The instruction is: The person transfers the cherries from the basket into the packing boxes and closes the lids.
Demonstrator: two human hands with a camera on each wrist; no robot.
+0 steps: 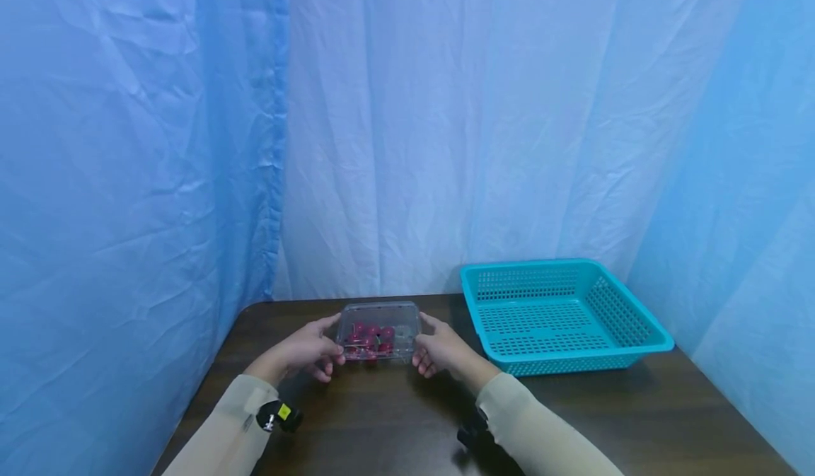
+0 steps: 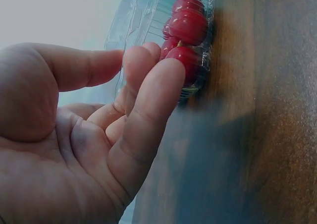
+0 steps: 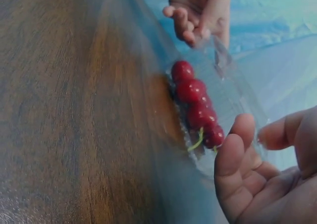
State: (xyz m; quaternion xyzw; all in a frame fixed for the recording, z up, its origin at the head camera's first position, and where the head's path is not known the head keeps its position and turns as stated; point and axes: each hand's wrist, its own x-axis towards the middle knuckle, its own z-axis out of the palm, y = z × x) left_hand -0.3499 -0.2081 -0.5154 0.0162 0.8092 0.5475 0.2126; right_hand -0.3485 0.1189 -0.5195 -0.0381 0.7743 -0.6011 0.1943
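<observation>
A clear plastic clamshell box (image 1: 380, 312) is between the two hands at the far part of the table. Several red cherries (image 1: 371, 334) show through its walls, mostly on the left side; green stems appear in the right wrist view. My left hand (image 1: 305, 349) pinches the box's left edge between thumb and fingers, and my right hand (image 1: 446, 351) pinches the right edge in the same way. Seen from the left wrist, the cherries (image 2: 188, 26) lie low in the box, close above the wood. Whether the base touches the table cannot be told.
A turquoise perforated plastic basket (image 1: 576, 364) stands on the right of the dark wooden table (image 1: 382, 419). Blue and white curtains (image 1: 446, 143) hang behind the table and along both sides. Small dark devices (image 1: 276, 416) are strapped to the wrists.
</observation>
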